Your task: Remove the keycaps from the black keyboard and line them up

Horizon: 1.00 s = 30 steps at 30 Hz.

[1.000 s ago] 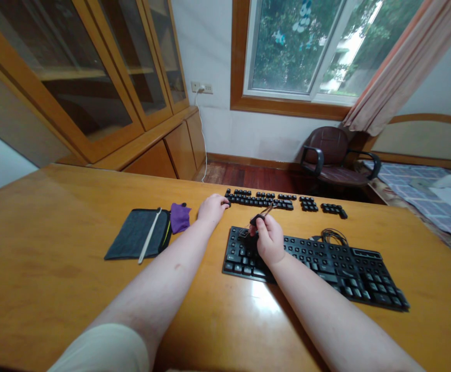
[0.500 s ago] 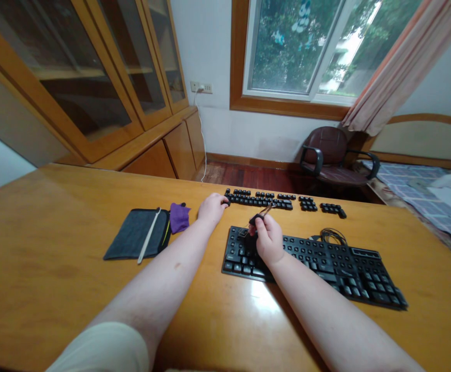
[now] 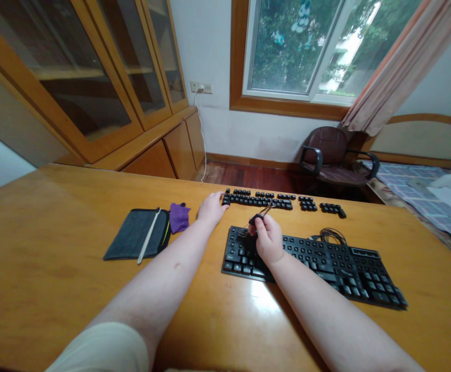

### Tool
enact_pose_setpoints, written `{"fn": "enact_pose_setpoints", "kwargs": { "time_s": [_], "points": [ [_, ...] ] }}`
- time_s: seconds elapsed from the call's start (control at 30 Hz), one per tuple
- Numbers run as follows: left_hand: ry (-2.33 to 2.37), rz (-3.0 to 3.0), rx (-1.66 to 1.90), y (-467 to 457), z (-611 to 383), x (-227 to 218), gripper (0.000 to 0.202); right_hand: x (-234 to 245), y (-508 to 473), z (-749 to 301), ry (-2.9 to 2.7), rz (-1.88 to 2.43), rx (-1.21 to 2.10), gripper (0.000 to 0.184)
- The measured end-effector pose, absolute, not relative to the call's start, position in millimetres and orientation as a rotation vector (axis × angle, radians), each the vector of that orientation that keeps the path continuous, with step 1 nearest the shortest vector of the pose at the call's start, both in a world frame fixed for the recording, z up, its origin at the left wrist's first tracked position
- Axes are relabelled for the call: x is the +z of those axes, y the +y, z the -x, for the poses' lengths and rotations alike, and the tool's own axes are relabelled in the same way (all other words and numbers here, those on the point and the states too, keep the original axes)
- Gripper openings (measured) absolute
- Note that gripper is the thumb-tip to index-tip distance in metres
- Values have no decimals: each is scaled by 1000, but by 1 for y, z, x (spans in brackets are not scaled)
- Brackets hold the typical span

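Note:
A black keyboard (image 3: 326, 263) lies on the wooden table (image 3: 55, 258) in front of me. My right hand (image 3: 269, 238) is closed on a small keycap puller tool (image 3: 259, 216) held over the keyboard's upper left corner. Rows of loose black keycaps (image 3: 260, 199) are laid out beyond the keyboard. My left hand (image 3: 212, 207) rests at the left end of those rows, its fingers curled at the end keycap; whether it grips the cap is unclear.
A dark grey pouch (image 3: 136, 232) with a white stick on it and a purple cloth (image 3: 179, 217) lie to the left. The keyboard's coiled cable (image 3: 331, 236) sits behind it. An armchair (image 3: 331, 157) stands past the table's far edge.
My left hand has shifted slightly at the left end of the keycap rows. The right hand holds still with the tool.

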<state>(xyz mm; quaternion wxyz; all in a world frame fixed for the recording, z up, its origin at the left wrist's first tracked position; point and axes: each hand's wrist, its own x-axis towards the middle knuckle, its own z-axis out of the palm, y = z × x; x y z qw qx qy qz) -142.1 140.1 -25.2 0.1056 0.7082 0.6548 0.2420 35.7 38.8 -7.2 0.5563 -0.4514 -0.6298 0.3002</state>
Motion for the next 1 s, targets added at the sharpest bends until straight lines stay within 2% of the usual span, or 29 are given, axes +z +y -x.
{"fn": "enact_pose_setpoints", "kwargs": {
  "time_s": [0.43,1.0],
  "points": [
    [1848,-1985,756,145,142,-33,53,-6,38,-35,-1482,1063,707,27],
    [1770,-1876,847,150,139,-38,43,-5,38,-35,-1495,1066,697,28]
  ]
}}
